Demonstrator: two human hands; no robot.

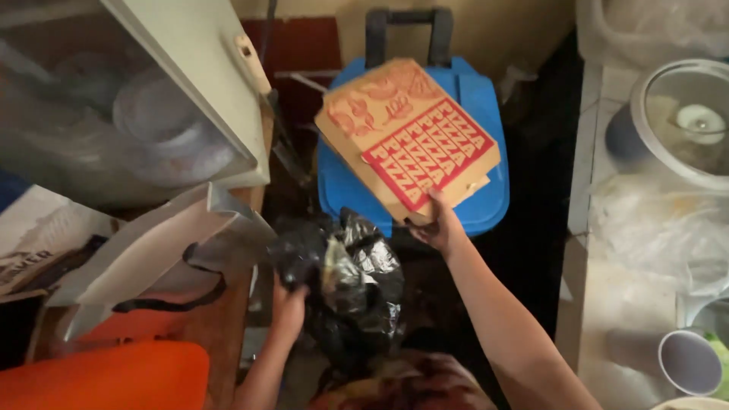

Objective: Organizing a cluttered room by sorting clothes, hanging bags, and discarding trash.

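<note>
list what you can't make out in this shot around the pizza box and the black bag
Head view:
- Blue bin: lid mostly covered by pizza box.
- Black bag: contents hidden by opaque plastic.
- Left hand: fingers buried in bag.
- Right hand: fingers under box.
- Cabinet: contents blurred.

A flat cardboard pizza box (408, 137) with red print lies skewed on top of a blue lidded bin (474, 114), far centre. A crumpled, glossy black plastic bag (349, 281) hangs nearer, just left of centre.
</note>
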